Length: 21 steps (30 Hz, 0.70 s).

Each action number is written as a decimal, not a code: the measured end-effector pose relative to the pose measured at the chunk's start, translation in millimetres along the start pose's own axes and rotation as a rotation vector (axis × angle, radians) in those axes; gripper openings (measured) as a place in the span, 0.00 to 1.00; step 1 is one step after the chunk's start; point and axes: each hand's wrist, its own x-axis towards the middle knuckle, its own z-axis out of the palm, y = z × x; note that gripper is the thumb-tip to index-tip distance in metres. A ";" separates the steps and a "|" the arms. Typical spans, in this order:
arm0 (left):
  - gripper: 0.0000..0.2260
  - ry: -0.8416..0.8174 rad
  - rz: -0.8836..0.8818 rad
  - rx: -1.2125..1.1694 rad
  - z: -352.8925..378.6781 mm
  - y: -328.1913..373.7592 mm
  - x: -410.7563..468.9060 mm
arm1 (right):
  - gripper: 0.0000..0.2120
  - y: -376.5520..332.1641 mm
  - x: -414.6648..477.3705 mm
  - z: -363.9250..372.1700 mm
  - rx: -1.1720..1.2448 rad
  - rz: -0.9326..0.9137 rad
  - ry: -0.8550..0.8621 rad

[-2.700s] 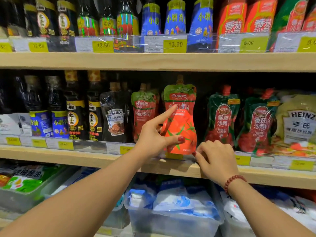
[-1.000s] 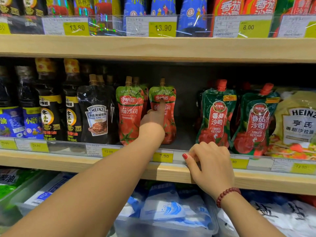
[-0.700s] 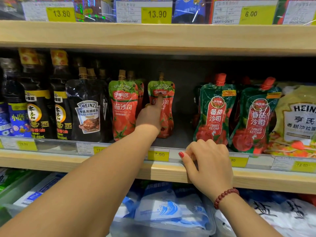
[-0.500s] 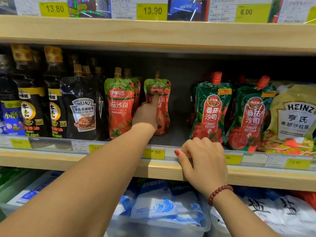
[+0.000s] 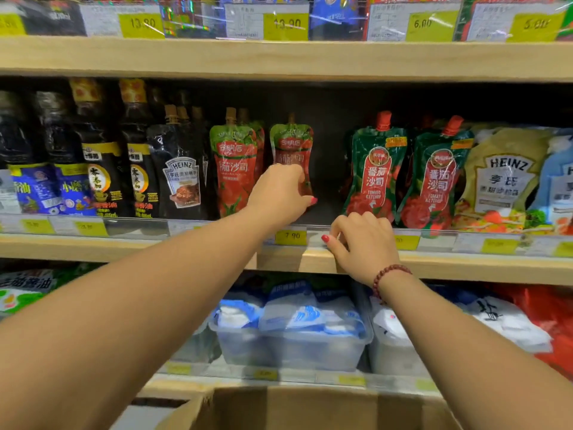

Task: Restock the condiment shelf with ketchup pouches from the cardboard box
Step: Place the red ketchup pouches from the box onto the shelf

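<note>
A red ketchup pouch with a green top (image 5: 290,143) stands upright, set back on the middle shelf (image 5: 465,267). My left hand (image 5: 279,191) covers its lower half, thumb at the pouch's lower right edge, fingers hidden behind the hand. A matching pouch (image 5: 234,162) stands just to the left, with another behind it. My right hand (image 5: 361,242) rests on the shelf's front edge, fingers curled over the clear price rail (image 5: 440,242). The top of the cardboard box (image 5: 310,409) shows at the bottom of the view; its contents are hidden.
Two green ketchup pouches (image 5: 376,169) stand right of an empty gap (image 5: 328,181), then a Heinz pouch (image 5: 502,178). A black Heinz pouch (image 5: 181,175) and dark bottles (image 5: 102,169) fill the left. Clear tubs of white-and-blue bags (image 5: 294,333) sit on the shelf below.
My left hand carried the pouch onto the shelf and pushed it back with a fingertip on its top; that hand now sits lower on the pouch. The box edge has come into view.
</note>
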 end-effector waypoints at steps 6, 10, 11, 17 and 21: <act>0.13 -0.140 0.012 -0.049 -24.2 -17.2 -84.3 | 0.21 -1.4 -29.3 -21.4 0.082 -0.157 -0.010; 0.16 -0.277 0.000 -0.067 -17.8 -39.8 -153.4 | 0.16 -18.7 -93.5 -6.9 0.265 -0.254 0.030; 0.16 -0.306 0.008 -0.046 -13.8 -45.1 -168.3 | 0.16 -22.3 -114.1 2.2 0.324 -0.250 0.002; 0.23 -0.515 -0.123 0.100 22.1 -83.2 -250.0 | 0.15 -31.6 -230.3 76.9 0.605 0.041 -0.457; 0.30 -0.661 -0.245 0.155 43.7 -107.8 -297.4 | 0.22 -39.9 -280.5 123.5 0.623 0.211 -0.808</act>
